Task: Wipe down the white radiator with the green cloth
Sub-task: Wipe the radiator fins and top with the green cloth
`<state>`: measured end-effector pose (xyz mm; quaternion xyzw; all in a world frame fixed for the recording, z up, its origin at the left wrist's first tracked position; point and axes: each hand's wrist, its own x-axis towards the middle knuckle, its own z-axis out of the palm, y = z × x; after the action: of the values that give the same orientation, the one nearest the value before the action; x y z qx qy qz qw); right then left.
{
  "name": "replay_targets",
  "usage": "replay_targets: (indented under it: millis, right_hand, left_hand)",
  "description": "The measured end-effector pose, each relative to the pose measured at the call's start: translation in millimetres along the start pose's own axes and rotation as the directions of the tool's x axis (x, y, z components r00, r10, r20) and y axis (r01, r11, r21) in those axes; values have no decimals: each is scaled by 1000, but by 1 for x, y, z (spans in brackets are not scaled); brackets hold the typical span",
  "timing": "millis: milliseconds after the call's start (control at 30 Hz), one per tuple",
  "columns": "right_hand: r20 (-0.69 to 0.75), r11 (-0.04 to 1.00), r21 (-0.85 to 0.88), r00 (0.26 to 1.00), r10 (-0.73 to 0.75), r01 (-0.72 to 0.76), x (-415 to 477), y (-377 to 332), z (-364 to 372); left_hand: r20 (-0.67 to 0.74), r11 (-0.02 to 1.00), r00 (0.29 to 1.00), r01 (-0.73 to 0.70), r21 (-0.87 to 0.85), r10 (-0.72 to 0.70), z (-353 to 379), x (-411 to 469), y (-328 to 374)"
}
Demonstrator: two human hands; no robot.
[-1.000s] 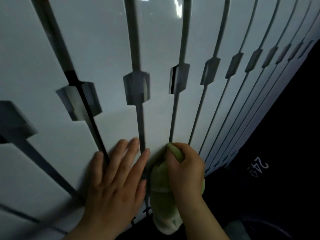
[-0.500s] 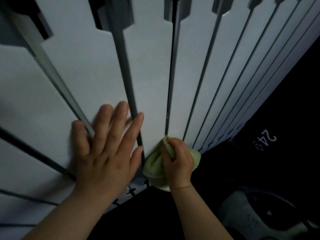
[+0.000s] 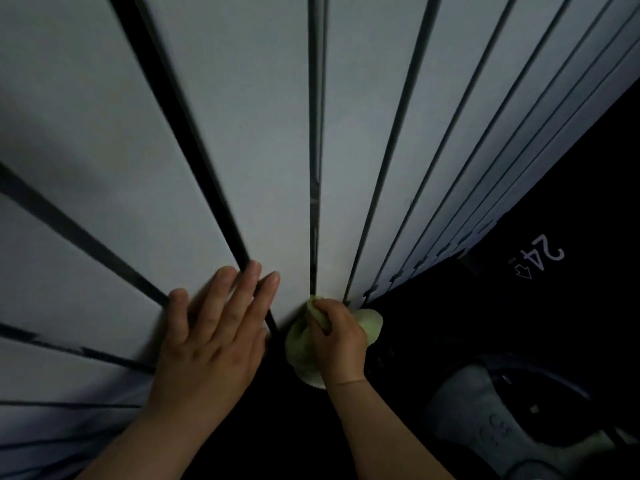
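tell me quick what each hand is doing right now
Left hand: open, fingers straight, flat on the white radiator.
Right hand: closed, gripping the green cloth at the radiator's bottom edge.

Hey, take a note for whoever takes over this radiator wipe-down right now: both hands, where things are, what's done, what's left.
Left hand: flat on the white radiator, fingers straight, lying across a dark gap between panels.
Right hand: grips the bunched green cloth, pressed to the radiator's bottom edge at the foot of a gap.
Done: cannot tell which panels are already wiped.
Left: probably the panels further right; check each one by eye.
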<state>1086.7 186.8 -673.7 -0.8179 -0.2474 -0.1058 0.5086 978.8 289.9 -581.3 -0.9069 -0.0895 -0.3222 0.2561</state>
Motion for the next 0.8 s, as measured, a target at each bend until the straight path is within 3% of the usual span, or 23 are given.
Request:
replay_targets:
  millis: [167,267,400,500,633,700,733,800]
  right_hand:
    - [63,971,13,969,237,-238,-17,20,12]
    - [314,892,-150,835,453,-428,-15,30,9]
    - [326,857,-361,812,485,-367,-13,41,20]
    - [301,866,-368,838,455,-339,-22,46,33]
    - [400,905,-334,831,387,-261,-25,49,33]
    - [493,912,-295,773,400,-284,-24,53,32]
    - [497,927,-316,798,343,-201,-26,58,31]
    - [570,935,-346,773,277,-80,-22,61,25]
  left_hand:
    - [-16,1000,1000,-2,-2,2,6,-1,1]
    - [23,995,999,50,-87,-48,4,-4,6]
    - [60,990,997,50,-135,-42,8,-6,3]
    - [27,994,1000,14,-112,-12,7,-6,3]
    - [69,983,997,40,-177,-29,6,-6,6]
    - [74,983,997,23,-180,-9,8,-8,3]
    - [77,984,997,20,-179,-7,9,-8,2]
    - [99,981,995,44,-188,-25,8,-8,2]
